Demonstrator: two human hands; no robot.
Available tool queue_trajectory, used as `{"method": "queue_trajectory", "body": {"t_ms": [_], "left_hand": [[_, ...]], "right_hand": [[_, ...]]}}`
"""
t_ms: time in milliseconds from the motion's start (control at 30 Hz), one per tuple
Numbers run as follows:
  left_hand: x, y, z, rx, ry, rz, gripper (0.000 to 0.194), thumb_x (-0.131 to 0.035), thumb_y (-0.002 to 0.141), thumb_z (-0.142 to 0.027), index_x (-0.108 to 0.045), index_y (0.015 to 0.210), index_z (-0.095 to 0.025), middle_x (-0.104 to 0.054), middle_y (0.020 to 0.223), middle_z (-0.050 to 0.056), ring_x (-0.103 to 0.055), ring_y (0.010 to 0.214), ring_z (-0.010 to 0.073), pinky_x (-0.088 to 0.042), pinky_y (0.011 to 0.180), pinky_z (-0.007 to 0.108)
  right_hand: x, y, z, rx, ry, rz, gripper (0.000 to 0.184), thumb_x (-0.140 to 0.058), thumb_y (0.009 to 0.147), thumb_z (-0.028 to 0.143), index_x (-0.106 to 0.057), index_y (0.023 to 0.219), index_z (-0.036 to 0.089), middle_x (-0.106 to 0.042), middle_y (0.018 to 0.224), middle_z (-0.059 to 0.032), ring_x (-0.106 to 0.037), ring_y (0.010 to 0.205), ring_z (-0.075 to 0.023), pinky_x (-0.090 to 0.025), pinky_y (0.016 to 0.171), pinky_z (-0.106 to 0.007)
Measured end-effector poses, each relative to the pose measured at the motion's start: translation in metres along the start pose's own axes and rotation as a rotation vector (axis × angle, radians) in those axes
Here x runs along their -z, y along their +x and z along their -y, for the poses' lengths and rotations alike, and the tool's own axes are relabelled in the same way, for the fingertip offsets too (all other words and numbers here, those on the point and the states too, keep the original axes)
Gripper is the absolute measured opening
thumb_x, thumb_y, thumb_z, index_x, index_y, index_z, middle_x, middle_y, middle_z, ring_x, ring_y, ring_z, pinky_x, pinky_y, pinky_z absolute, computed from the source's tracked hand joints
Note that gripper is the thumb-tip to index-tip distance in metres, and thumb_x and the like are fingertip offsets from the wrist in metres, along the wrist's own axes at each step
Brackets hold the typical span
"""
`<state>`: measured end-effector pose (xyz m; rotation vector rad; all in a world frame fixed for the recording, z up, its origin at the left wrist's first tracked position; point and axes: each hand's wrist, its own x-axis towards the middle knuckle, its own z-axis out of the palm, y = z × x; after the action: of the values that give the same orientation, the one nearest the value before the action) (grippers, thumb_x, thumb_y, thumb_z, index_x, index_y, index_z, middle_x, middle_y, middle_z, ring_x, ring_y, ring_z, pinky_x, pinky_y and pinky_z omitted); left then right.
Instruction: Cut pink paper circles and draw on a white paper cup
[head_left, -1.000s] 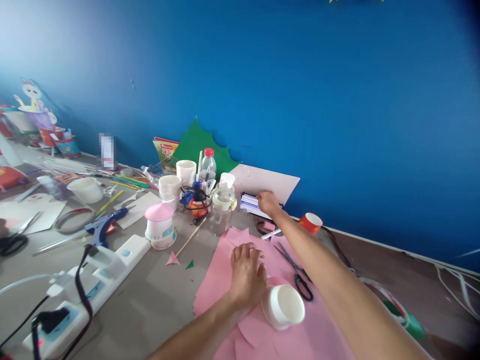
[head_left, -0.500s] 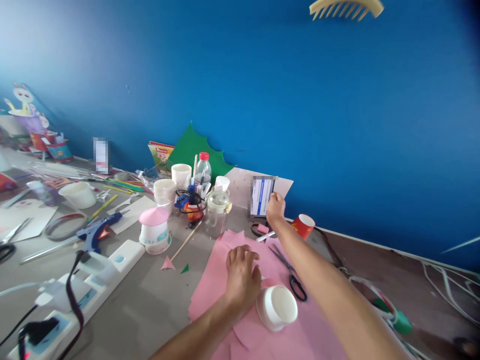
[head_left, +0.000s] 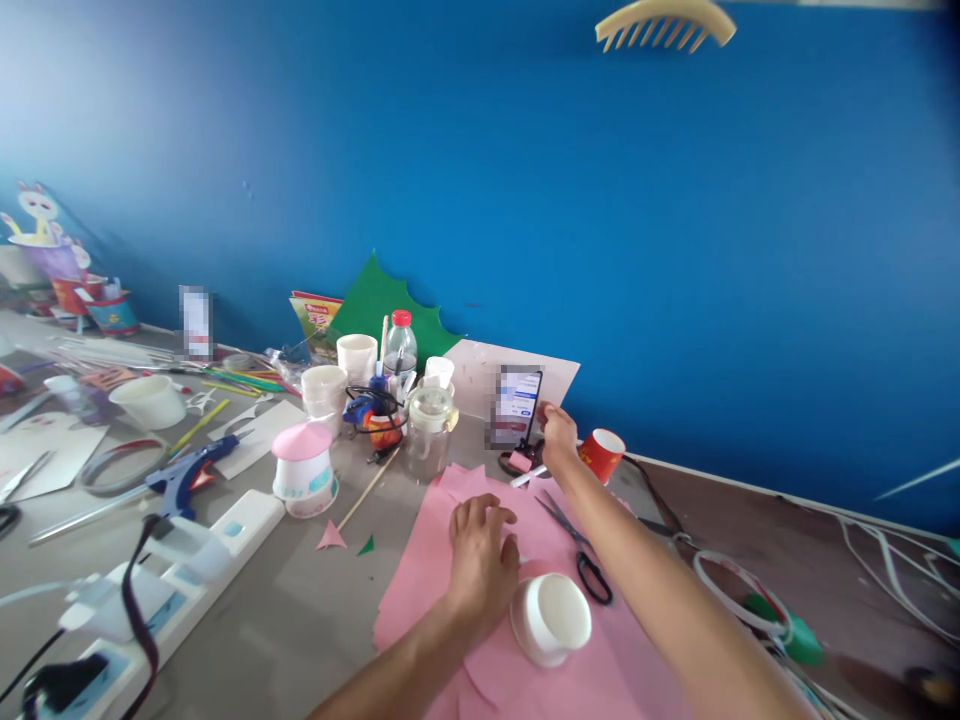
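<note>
My left hand [head_left: 484,545] lies on a stack of pink paper [head_left: 420,580], its fingers loosely bent and apart, holding nothing. Beside it on the paper is a white paper cup [head_left: 551,618], tilted, with its mouth towards me. My right hand [head_left: 559,435] reaches forward to the right edge of a phone [head_left: 519,405] propped upright on a stand. Its fingers are curled in, with nothing visible in them. Black-handled scissors [head_left: 592,578] lie under my right forearm. A red paper cup [head_left: 602,455] stands just right of my right hand.
Left of the paper are a pink-topped cup model [head_left: 302,470], a glass jar [head_left: 430,430] and stacked white cups [head_left: 324,390]. A power strip [head_left: 217,560] and blue glue gun [head_left: 184,475] lie further left. A blue wall [head_left: 480,180] rises behind.
My right hand has drawn slightly down and right from the phone, whose screen shows more fully and differently. The left hand stays on the paper. The view has shifted slightly.
</note>
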<state>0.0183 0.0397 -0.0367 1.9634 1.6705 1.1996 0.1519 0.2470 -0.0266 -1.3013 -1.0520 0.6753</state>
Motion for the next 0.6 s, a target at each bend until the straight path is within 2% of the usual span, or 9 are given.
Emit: {"method": "queue_trajectory", "body": {"t_ms": [67,167,267,367,433,600], "left_hand": [[0.0,0.001,0.0,0.0,0.004,0.002,0.026,-0.048,0.078,-0.004,-0.06,0.095,-0.019,-0.057,0.111,0.009,-0.049,0.108,0.0264,-0.041,0.093,0.047],[0.001,0.001,0.0,0.0,0.018,-0.003,0.026,-0.048,0.078,-0.004,-0.06,0.095,-0.019,-0.057,0.111,0.009,-0.049,0.107,0.0262,-0.041,0.093,0.047],[0.001,0.001,-0.001,-0.01,0.02,-0.006,0.025,-0.048,0.078,-0.004,-0.06,0.094,-0.019,-0.057,0.111,0.009,-0.049,0.107,0.026,-0.041,0.093,0.047],[0.002,0.001,-0.001,-0.011,0.018,-0.011,0.025,-0.047,0.079,-0.005,-0.06,0.094,-0.02,-0.057,0.11,0.008,-0.05,0.107,0.0262,-0.041,0.093,0.047],[0.002,0.001,-0.001,-0.004,0.016,-0.011,0.024,-0.047,0.079,-0.005,-0.06,0.093,-0.02,-0.057,0.11,0.008,-0.05,0.106,0.0264,-0.041,0.093,0.048],[0.002,0.001,-0.003,0.007,0.01,0.003,0.025,-0.047,0.078,-0.005,-0.06,0.093,-0.019,-0.057,0.111,0.009,-0.049,0.107,0.0263,-0.04,0.093,0.048]], "right_hand": [[0.013,-0.004,0.0,0.021,-0.074,-0.009,0.028,-0.051,0.094,0.033,-0.059,0.113,0.014,-0.065,0.109,-0.0081,-0.064,0.092,-0.0198,-0.053,0.078,-0.037],[0.031,-0.016,0.002,0.115,-0.215,0.015,0.035,-0.037,0.094,0.029,-0.064,0.108,0.013,-0.069,0.099,-0.0104,-0.064,0.088,-0.0215,-0.05,0.073,-0.033],[0.041,-0.029,0.008,0.277,-0.387,0.098,0.036,-0.038,0.089,0.024,-0.067,0.108,0.015,-0.067,0.103,-0.0112,-0.06,0.095,-0.0234,-0.047,0.081,-0.036],[0.042,-0.039,0.014,0.446,-0.576,0.208,0.037,-0.041,0.085,0.017,-0.068,0.111,0.02,-0.064,0.101,-0.01,-0.054,0.098,-0.0247,-0.042,0.088,-0.038],[0.04,-0.043,0.017,0.523,-0.694,0.263,0.041,-0.041,0.085,0.013,-0.067,0.115,0.021,-0.062,0.099,-0.0102,-0.052,0.096,-0.0251,-0.04,0.087,-0.038],[0.036,-0.045,0.018,0.609,-0.902,0.308,0.045,-0.039,0.087,0.012,-0.06,0.126,0.021,-0.058,0.101,-0.0115,-0.047,0.091,-0.0255,-0.037,0.081,-0.037]]}}
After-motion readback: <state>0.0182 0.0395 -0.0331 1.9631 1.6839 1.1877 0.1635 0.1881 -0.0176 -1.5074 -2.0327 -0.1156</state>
